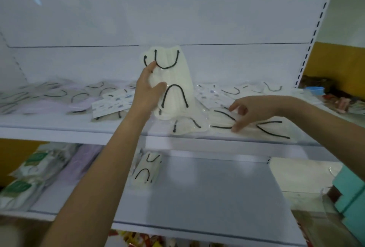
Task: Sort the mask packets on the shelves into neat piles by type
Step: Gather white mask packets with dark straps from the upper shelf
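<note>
**Cream masks gathered upright as right hand reaches for the next packet**

At mid-frame, the left hand (pixel 150 92) grips a stack (pixel 173 81) of cream mask packets with black ear loops. The thumb lies across the front and the fingers go behind, holding the stack on end with its foot at the upper shelf (pixel 79 128). The stack's long axis runs up and down the frame.

Right of centre, the right hand (pixel 250 110) is spread over a flat packet (pixel 254 126) of the same cream type. Fingertips touch its far side and the thumb its near edge, but the hand has not closed on it. This packet lies with its long axis across the frame, left to right, roughly at right angles to the stack.

The packet sits just right of the stack's foot, so the right hand is plainly the nearer. To join the pile it would likely need lifting, turning on end and carrying left.

A loose packet (pixel 185 126), also cream, lies between the two, touching the stack's base. Lilac packets (pixel 49 106) and a patterned packet (pixel 112 104) lie unsorted at left on the same shelf. One more cream pack (pixel 147 169) rests on the lower shelf (pixel 207 197) below.
</note>
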`<control>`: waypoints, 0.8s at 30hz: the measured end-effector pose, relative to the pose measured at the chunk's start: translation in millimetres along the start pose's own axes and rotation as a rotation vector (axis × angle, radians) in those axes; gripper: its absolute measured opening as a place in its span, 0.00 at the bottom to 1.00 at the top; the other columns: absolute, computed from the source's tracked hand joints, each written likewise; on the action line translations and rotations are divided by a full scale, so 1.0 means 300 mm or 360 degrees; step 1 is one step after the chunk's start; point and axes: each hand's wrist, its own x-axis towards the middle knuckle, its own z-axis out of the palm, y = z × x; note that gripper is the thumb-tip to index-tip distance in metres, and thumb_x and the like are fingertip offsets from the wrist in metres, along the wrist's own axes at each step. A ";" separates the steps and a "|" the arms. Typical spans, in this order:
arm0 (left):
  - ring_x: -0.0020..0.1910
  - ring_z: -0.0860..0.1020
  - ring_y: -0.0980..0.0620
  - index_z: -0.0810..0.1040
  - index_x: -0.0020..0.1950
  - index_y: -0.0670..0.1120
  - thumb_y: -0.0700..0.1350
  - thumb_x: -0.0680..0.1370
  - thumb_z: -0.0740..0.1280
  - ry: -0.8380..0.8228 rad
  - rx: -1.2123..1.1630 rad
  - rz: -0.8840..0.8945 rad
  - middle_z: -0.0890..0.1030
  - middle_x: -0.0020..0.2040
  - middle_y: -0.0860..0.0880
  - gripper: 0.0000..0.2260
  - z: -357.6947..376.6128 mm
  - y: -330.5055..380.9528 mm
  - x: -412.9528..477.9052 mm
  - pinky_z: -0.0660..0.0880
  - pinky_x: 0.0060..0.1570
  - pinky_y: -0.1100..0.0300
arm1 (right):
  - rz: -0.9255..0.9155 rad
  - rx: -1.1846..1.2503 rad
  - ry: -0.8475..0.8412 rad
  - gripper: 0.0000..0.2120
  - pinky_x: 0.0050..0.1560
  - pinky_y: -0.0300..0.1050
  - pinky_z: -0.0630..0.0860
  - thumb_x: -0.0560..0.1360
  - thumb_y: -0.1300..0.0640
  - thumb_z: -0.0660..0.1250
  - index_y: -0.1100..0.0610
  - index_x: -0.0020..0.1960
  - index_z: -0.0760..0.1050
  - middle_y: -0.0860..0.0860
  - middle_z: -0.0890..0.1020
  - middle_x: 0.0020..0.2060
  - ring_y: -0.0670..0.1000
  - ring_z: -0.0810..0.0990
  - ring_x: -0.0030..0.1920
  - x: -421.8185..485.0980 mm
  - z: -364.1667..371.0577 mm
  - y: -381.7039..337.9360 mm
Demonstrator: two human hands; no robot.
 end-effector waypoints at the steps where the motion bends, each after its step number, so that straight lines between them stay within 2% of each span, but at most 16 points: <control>1: 0.54 0.75 0.58 0.66 0.70 0.46 0.31 0.75 0.62 0.0017 -0.0012 -0.0014 0.73 0.59 0.53 0.24 0.000 -0.003 -0.003 0.74 0.45 0.74 | -0.0021 0.0031 0.0005 0.35 0.59 0.42 0.67 0.67 0.42 0.72 0.48 0.70 0.63 0.46 0.72 0.57 0.48 0.71 0.56 0.000 -0.002 0.005; 4: 0.51 0.74 0.61 0.67 0.69 0.46 0.31 0.75 0.62 0.0034 -0.0023 -0.0019 0.73 0.57 0.54 0.24 0.014 -0.004 -0.018 0.75 0.46 0.73 | -0.0064 0.0161 -0.0010 0.36 0.60 0.43 0.68 0.66 0.44 0.74 0.46 0.70 0.62 0.46 0.71 0.61 0.48 0.71 0.57 -0.017 -0.008 0.026; 7: 0.54 0.75 0.58 0.67 0.69 0.47 0.31 0.75 0.62 0.0018 -0.0042 -0.0027 0.74 0.57 0.54 0.24 0.036 -0.004 -0.019 0.75 0.52 0.67 | -0.0103 0.0250 -0.0036 0.32 0.54 0.39 0.69 0.68 0.45 0.72 0.45 0.68 0.63 0.43 0.71 0.57 0.47 0.72 0.56 -0.058 -0.031 0.033; 9: 0.57 0.75 0.55 0.68 0.68 0.47 0.31 0.75 0.63 0.0017 -0.0057 -0.0043 0.74 0.58 0.52 0.24 0.050 -0.008 -0.011 0.75 0.56 0.63 | -0.0186 0.0640 0.0039 0.19 0.45 0.35 0.76 0.71 0.54 0.70 0.51 0.60 0.70 0.46 0.78 0.51 0.50 0.77 0.50 -0.084 -0.070 0.046; 11: 0.59 0.74 0.54 0.68 0.68 0.48 0.31 0.74 0.63 0.0021 -0.0060 -0.0045 0.73 0.59 0.52 0.23 0.064 -0.012 0.002 0.74 0.58 0.60 | -0.0247 0.1114 0.0176 0.10 0.39 0.41 0.80 0.73 0.59 0.67 0.57 0.54 0.75 0.52 0.84 0.43 0.51 0.82 0.40 -0.096 -0.139 0.074; 13: 0.59 0.73 0.54 0.67 0.68 0.48 0.32 0.74 0.63 0.0025 -0.0042 -0.0043 0.72 0.59 0.53 0.24 0.079 -0.019 0.019 0.73 0.60 0.58 | -0.0164 0.1577 0.0411 0.06 0.39 0.44 0.79 0.75 0.55 0.64 0.57 0.49 0.75 0.50 0.84 0.34 0.47 0.82 0.32 -0.078 -0.209 0.113; 15: 0.60 0.72 0.53 0.67 0.69 0.47 0.32 0.74 0.63 0.0042 -0.0064 -0.0071 0.72 0.60 0.52 0.24 0.095 -0.032 0.033 0.72 0.62 0.56 | -0.0009 0.1895 0.0614 0.09 0.36 0.38 0.77 0.77 0.50 0.62 0.56 0.46 0.74 0.49 0.82 0.32 0.43 0.80 0.28 -0.024 -0.263 0.160; 16: 0.61 0.72 0.52 0.67 0.69 0.46 0.32 0.74 0.63 0.0046 -0.0087 -0.0086 0.72 0.61 0.51 0.24 0.104 -0.041 0.037 0.71 0.63 0.55 | 0.0073 0.1924 0.0643 0.11 0.35 0.38 0.76 0.76 0.49 0.63 0.57 0.48 0.74 0.50 0.81 0.38 0.44 0.80 0.31 0.015 -0.273 0.183; 18: 0.62 0.72 0.51 0.66 0.69 0.45 0.31 0.75 0.63 0.0033 -0.0097 -0.0105 0.72 0.61 0.50 0.24 0.124 -0.056 0.044 0.71 0.64 0.54 | 0.0268 0.1773 0.0563 0.22 0.38 0.43 0.75 0.74 0.48 0.66 0.64 0.59 0.72 0.55 0.79 0.46 0.50 0.79 0.40 0.100 -0.252 0.217; 20: 0.62 0.71 0.51 0.66 0.70 0.45 0.32 0.75 0.63 -0.0013 -0.0067 -0.0108 0.71 0.62 0.50 0.24 0.142 -0.061 0.055 0.70 0.64 0.57 | 0.0402 0.1494 0.0433 0.26 0.37 0.47 0.76 0.74 0.51 0.67 0.69 0.62 0.68 0.59 0.79 0.46 0.55 0.77 0.42 0.167 -0.200 0.221; 22: 0.64 0.70 0.51 0.65 0.71 0.44 0.32 0.75 0.63 -0.0054 -0.0027 -0.0092 0.70 0.65 0.48 0.25 0.158 -0.057 0.078 0.68 0.65 0.58 | 0.0436 0.1223 0.0373 0.25 0.46 0.48 0.77 0.75 0.55 0.67 0.68 0.65 0.65 0.62 0.77 0.54 0.57 0.75 0.47 0.222 -0.156 0.210; 24: 0.67 0.68 0.50 0.64 0.71 0.43 0.32 0.75 0.63 -0.0072 0.0022 -0.0066 0.69 0.69 0.47 0.25 0.167 -0.050 0.105 0.65 0.67 0.56 | 0.0430 0.1071 0.0329 0.30 0.57 0.51 0.71 0.75 0.58 0.66 0.64 0.72 0.57 0.61 0.72 0.62 0.56 0.72 0.53 0.253 -0.138 0.196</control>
